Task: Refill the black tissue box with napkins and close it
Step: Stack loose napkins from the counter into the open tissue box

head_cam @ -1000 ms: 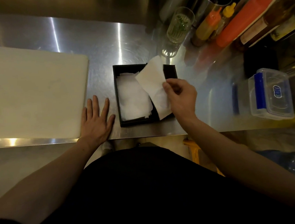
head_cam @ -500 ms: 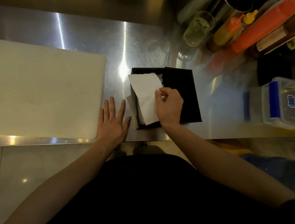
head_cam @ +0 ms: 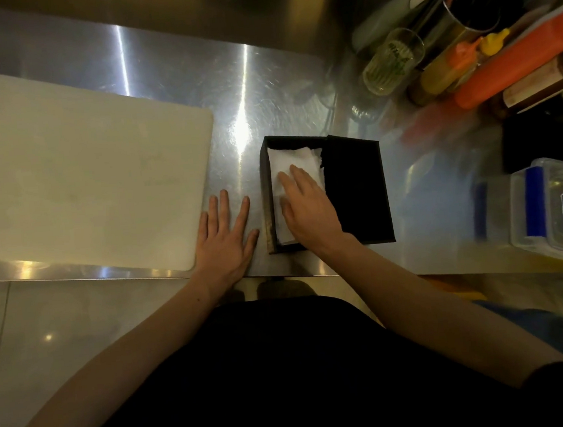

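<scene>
— Black card or board is seen in the tissue box (head_cam: pixel 265 194), which stands open near the front edge of the steel surface (head_cam: pixel 158 70). Where are the napkins (head_cam: pixel 297 162)?

— White napkins are seen lying flat in the left part of the box, between its left wall and a dark panel (head_cam: pixel 356 186) that covers the right part. Whether that panel is the lid or an inner flap cannot be told.

— How are the hands placed?

— The right hand (head_cam: pixel 310 207) is laid palm down on the napkins, fingers stretched out and held close together, with nothing pinched. The wrist is crossed over the front wall of the box. The left hand (head_cam: pixel 226 237) is spread flat on the surface just beside the box's left wall, fingers fanned and nothing held. Its thumb is seen very near the wall; whether they touch cannot be told.

— What else is carried by the surface?

— A large pale cutting board (head_cam: pixel 76 183) is laid to the left, its right edge next to the left hand's fingers. At the far right, a drinking glass (head_cam: pixel 393 62), squeeze bottles in orange (head_cam: pixel 519 66) and yellow (head_cam: pixel 493 42), a dark glass bottle (head_cam: pixel 534 87) and a metal canister (head_cam: pixel 470 9) are crowded together, well apart from the box. A clear plastic container (head_cam: pixel 552 210) with a blue clip is set at the right front edge. Bright streaks of light are reflected in the steel behind the box.
</scene>
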Demonstrator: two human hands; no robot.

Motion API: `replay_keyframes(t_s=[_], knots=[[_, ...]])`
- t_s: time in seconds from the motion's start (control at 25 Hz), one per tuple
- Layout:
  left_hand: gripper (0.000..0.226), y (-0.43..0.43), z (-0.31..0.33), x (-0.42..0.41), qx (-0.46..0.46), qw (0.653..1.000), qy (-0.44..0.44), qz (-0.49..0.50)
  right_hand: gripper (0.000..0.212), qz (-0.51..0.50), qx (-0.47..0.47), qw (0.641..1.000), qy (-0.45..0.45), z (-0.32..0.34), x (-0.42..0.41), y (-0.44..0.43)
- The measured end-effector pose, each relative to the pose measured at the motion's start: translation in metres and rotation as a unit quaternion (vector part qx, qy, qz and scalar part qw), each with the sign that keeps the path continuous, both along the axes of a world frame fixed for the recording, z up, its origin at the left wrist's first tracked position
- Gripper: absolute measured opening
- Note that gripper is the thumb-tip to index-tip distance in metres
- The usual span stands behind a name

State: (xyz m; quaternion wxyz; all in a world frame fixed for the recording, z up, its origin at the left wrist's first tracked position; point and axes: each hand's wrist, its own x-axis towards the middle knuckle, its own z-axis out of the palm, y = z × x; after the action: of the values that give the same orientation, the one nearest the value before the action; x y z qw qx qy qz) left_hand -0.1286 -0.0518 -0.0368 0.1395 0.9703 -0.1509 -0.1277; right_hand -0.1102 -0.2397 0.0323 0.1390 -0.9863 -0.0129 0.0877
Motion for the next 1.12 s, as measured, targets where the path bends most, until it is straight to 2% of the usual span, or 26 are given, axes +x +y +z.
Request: replay_keyframes(t_s=[0.2, 0.4, 0.56, 0.76, 0.96, 1.12], knots=[[0.064, -0.001, -0.001, 0.001, 0.005, 1.0, -0.005, 0.003, 0.062, 0.015, -0.051, 0.991, 0.122, -0.01, 0.003, -0.007], [0.064, -0.002, 0.0, 0.0, 0.006, 1.0, -0.006, 0.004, 0.065, 0.027, -0.094, 0.981, 0.167, -0.016, 0.007, -0.004], [0.064, -0.001, 0.0, 0.0, 0.011, 1.0, -0.002, 0.007, 0.067, 0.026, -0.088, 0.982, 0.167, -0.013, 0.008, -0.002], [0.064, -0.002, -0.001, 0.0, 0.011, 1.0, -0.006, 0.007, 0.068, 0.037, -0.091, 0.991, 0.093, -0.004, 0.015, 0.001], [0.065, -0.001, -0.003, 0.0, 0.01, 1.0, -0.005, 0.006, 0.068, 0.039, -0.084, 0.983, 0.16, -0.012, 0.014, -0.003], [0.065, -0.001, -0.002, 0.001, 0.02, 1.0, 0.012, 0.003, 0.068, 0.029, -0.052, 0.986, 0.156, -0.006, 0.014, -0.003]])
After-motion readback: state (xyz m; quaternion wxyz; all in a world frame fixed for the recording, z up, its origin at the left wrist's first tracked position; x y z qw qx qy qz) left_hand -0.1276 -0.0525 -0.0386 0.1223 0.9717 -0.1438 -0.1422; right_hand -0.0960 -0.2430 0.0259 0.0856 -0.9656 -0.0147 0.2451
